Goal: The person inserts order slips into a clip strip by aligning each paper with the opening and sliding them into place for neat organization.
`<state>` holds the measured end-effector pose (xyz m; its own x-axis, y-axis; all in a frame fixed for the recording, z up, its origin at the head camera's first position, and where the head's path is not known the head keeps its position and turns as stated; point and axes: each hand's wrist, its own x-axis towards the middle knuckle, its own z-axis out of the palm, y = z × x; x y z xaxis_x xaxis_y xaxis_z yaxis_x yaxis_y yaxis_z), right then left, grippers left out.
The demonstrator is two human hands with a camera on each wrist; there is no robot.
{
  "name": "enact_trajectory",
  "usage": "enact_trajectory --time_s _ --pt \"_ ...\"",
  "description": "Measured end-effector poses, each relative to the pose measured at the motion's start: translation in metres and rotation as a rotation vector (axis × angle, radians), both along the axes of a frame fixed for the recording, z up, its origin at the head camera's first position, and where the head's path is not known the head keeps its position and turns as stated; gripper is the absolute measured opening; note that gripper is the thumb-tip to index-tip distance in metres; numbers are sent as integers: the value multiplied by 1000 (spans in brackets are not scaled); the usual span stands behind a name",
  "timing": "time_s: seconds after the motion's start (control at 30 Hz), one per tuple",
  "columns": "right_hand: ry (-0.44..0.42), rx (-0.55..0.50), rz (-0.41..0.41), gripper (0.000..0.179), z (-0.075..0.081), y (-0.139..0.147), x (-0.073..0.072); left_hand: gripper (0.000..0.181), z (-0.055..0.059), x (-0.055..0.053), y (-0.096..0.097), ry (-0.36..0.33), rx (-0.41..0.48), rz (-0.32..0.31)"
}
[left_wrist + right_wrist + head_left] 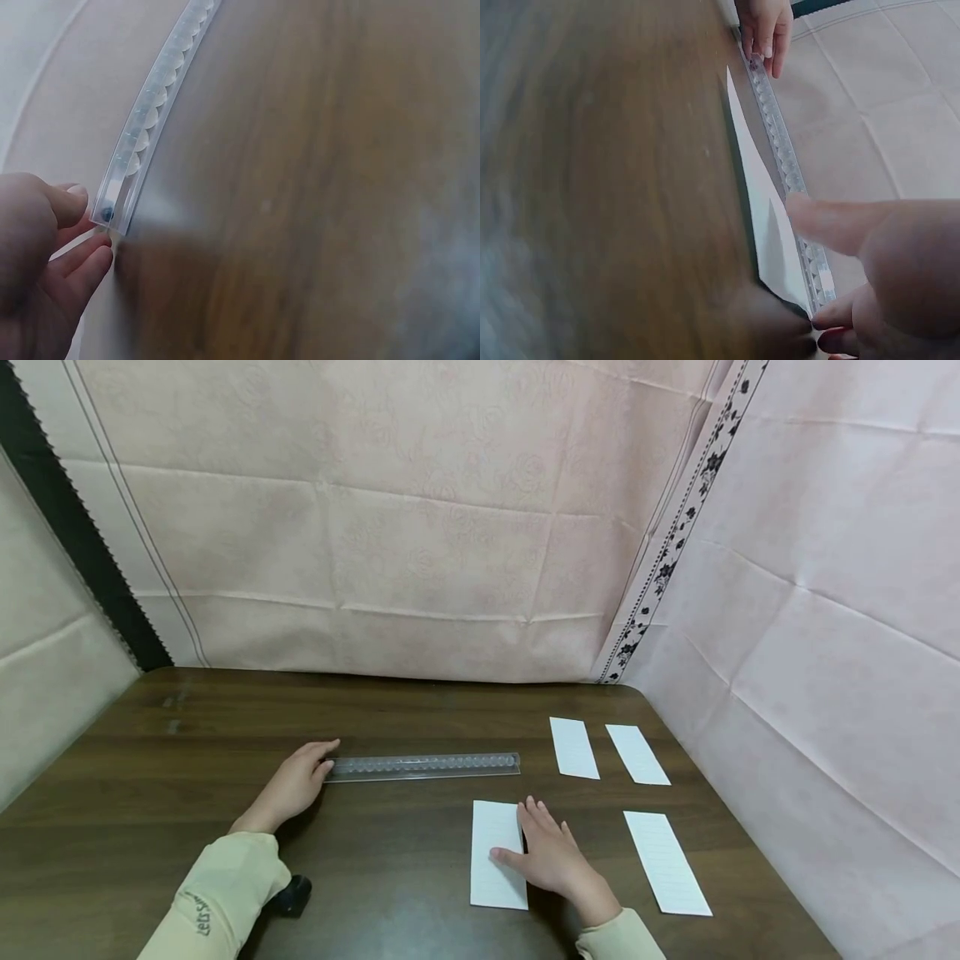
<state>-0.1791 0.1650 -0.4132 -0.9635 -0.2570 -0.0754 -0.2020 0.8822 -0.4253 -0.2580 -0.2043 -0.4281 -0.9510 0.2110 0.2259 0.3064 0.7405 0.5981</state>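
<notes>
A long clear plastic ruler [427, 766] with a scalloped pattern along its length lies crosswise on the table. My left hand [296, 781] pinches its left end, thumb and fingertips at the corner in the left wrist view. Nearer to me lies a white paper card [491, 860], upright in the head view. Over its right side is my right hand [551, 852], fingers stretched out along the right edge and thumb over the card's face. The right wrist view shows the card [761, 202] bowed, with a shadow beneath one long side.
Two white cards [574, 748] [637, 755] lie at the back right of the brown wooden table [375, 710]. A third, faintly lined card [667, 863] is at the front right. Pale cloth [420, 527] hangs behind the table and at both sides. Something black [292, 896] shows under the left sleeve.
</notes>
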Motion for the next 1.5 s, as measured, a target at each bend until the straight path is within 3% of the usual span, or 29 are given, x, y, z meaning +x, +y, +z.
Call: enact_trajectory --time_s 0.43,1.07,1.27,1.4,1.5 --pt "18 28 27 81 -3 -1 0 37 -7 -4 -3 19 18 17" --pt "210 99 67 61 -4 -14 7 27 -10 -4 0 35 37 29" --pt "283 109 54 44 -2 -18 11 27 -12 -4 0 39 40 32" --pt "272 75 52 31 0 -19 12 27 -12 -3 0 33 45 35" --pt "268 45 56 31 0 -18 12 27 -11 -2 1 24 50 36"
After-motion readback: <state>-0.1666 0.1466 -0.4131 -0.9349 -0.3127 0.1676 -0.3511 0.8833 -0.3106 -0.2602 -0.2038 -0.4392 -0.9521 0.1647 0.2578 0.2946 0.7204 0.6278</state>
